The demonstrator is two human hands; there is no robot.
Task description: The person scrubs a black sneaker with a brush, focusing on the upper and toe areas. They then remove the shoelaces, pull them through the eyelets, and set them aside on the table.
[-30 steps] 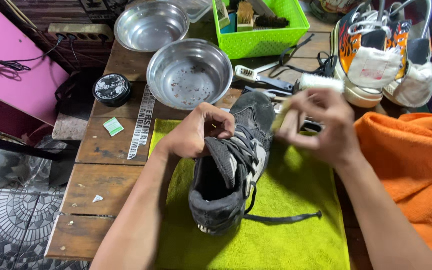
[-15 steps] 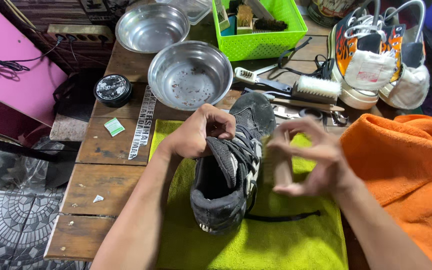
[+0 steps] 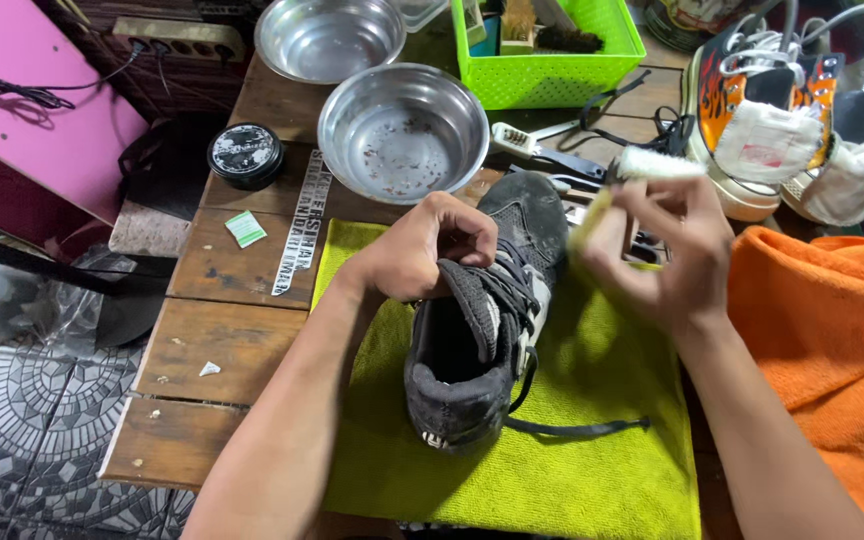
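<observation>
While the left hand [image 3: 422, 255] clamped the tongue of the black sneaker [image 3: 487, 320] lying on the green towel [image 3: 592, 440] at table centre, the right hand [image 3: 667, 250] gripped a blurred brush [image 3: 592, 215] at 2 o'clock of the shoe.

Green towel [image 3: 592, 400] on wooden table [image 3: 222, 340]

- A makeshift shoe-cleaning workbench, set up on a worn plank table [image 3: 242, 340] over patterned floor tiles [image 3: 22, 440].
- Behind the green towel [image 3: 592, 400] spread on it: two steel bowls [image 3: 402, 130], a black polish tin [image 3: 246, 153], loose brushes [image 3: 532, 145].
- Further back, a green basket [image 3: 552, 70] holding brushes.
- Right of the towel, flame-printed sneakers [image 3: 782, 120] stuffed with cloth, and an orange towel [image 3: 832, 340].
</observation>
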